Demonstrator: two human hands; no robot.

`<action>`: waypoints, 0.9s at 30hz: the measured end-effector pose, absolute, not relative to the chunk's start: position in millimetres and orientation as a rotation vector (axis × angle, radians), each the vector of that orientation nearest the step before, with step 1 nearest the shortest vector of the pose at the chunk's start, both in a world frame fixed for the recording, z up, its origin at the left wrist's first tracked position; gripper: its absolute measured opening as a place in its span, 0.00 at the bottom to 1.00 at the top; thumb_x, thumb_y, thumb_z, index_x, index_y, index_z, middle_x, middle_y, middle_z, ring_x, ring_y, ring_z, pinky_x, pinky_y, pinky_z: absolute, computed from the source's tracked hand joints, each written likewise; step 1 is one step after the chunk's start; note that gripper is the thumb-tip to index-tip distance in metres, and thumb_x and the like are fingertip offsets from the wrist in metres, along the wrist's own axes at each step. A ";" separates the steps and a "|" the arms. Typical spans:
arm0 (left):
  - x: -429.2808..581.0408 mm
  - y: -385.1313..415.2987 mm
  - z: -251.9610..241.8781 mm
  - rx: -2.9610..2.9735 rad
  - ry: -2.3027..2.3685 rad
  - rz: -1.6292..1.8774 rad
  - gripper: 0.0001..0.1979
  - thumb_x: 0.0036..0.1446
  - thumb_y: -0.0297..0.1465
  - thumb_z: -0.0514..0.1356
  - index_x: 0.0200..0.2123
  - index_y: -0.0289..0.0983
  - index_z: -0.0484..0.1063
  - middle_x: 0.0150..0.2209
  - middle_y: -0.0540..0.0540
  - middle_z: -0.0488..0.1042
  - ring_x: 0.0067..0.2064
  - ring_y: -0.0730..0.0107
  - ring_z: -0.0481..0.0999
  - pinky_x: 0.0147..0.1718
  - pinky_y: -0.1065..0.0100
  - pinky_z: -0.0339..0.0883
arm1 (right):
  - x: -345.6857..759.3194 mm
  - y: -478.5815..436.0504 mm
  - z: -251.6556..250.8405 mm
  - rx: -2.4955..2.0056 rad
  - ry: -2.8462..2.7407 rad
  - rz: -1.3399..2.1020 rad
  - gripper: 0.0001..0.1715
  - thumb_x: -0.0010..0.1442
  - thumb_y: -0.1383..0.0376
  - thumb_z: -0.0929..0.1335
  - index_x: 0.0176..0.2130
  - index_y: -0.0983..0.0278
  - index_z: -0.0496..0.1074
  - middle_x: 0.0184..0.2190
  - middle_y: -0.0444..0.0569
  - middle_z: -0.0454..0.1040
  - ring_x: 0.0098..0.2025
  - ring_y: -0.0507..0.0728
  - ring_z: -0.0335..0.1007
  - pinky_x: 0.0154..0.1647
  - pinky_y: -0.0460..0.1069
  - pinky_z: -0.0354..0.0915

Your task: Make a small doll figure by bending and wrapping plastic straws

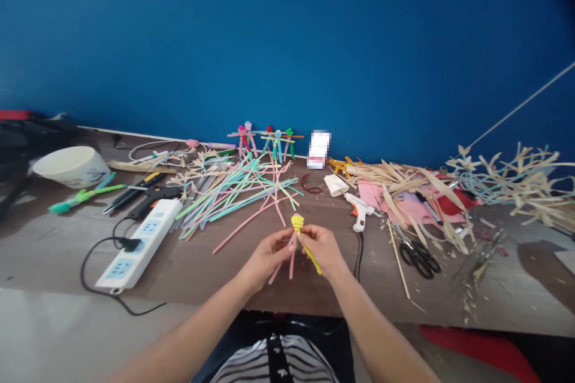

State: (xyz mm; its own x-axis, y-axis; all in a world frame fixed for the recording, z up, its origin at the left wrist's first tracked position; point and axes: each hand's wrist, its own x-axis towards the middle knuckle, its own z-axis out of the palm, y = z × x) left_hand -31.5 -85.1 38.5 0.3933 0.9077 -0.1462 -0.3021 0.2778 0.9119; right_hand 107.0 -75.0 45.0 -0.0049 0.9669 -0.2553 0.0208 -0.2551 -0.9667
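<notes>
Both my hands meet over the brown table [224, 275] and hold a small pipe-cleaner figure [297, 222] with a coiled yellow head. My left hand [266, 256] pinches its pink stems, which hang down between my hands. My right hand [322, 248] is closed around a yellow stem that sticks out below the fingers. Just beyond lies a loose pile of pastel pipe cleaners [238, 191]. Several finished figures [267, 139] stand against the blue wall.
A white power strip [140, 244] with a black cable lies at the left, beside black tools [135, 191] and a white bowl [72, 166]. A white glue gun [359, 210], black scissors [420, 256] and heaps of straw strips [431, 185] fill the right.
</notes>
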 end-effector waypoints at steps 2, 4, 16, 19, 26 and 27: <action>-27.1 -83.8 39.1 0.995 0.859 0.991 0.18 0.48 0.34 0.59 0.43 0.34 0.70 0.39 0.43 0.74 0.41 0.64 0.71 0.43 0.65 0.61 | 104.0 -77.2 41.0 -1.404 -1.146 1.331 0.10 0.44 0.63 0.66 0.28 0.67 0.70 0.19 0.43 0.68 0.17 0.47 0.58 0.17 0.43 0.56; -24.6 -81.9 38.9 1.044 0.942 1.043 0.15 0.49 0.35 0.58 0.38 0.32 0.73 0.35 0.44 0.75 0.40 0.63 0.71 0.44 0.65 0.61 | 100.7 -80.6 36.8 -1.390 -1.214 1.245 0.10 0.46 0.62 0.66 0.29 0.67 0.69 0.20 0.44 0.68 0.19 0.48 0.60 0.19 0.44 0.59; -26.1 -76.6 37.5 0.807 1.010 1.067 0.12 0.42 0.37 0.61 0.24 0.32 0.69 0.17 0.53 0.65 0.20 0.79 0.61 0.20 0.76 0.54 | 102.1 -100.0 56.0 -1.517 -1.631 0.859 0.10 0.51 0.60 0.65 0.32 0.64 0.70 0.22 0.45 0.70 0.22 0.51 0.64 0.24 0.44 0.60; -34.5 -73.8 45.2 0.780 0.959 0.992 0.12 0.41 0.37 0.62 0.21 0.33 0.67 0.17 0.54 0.63 0.19 0.82 0.58 0.19 0.77 0.52 | 119.7 -94.6 75.6 -1.495 -1.688 0.700 0.10 0.54 0.62 0.63 0.28 0.64 0.70 0.22 0.45 0.70 0.25 0.51 0.64 0.27 0.45 0.59; -41.9 -74.7 59.7 0.789 0.871 0.806 0.12 0.43 0.37 0.62 0.22 0.33 0.66 0.17 0.55 0.61 0.17 0.84 0.55 0.16 0.78 0.48 | 137.9 -76.4 107.8 -1.247 -1.956 0.760 0.24 0.48 0.69 0.66 0.47 0.61 0.65 0.42 0.48 0.67 0.44 0.54 0.63 0.46 0.49 0.58; -41.2 -75.6 61.0 0.790 0.863 0.791 0.12 0.44 0.37 0.62 0.22 0.33 0.66 0.16 0.55 0.60 0.16 0.84 0.54 0.16 0.78 0.47 | 135.8 -76.3 109.0 -1.210 -2.008 0.796 0.28 0.46 0.70 0.67 0.49 0.60 0.63 0.45 0.48 0.66 0.47 0.54 0.61 0.49 0.50 0.56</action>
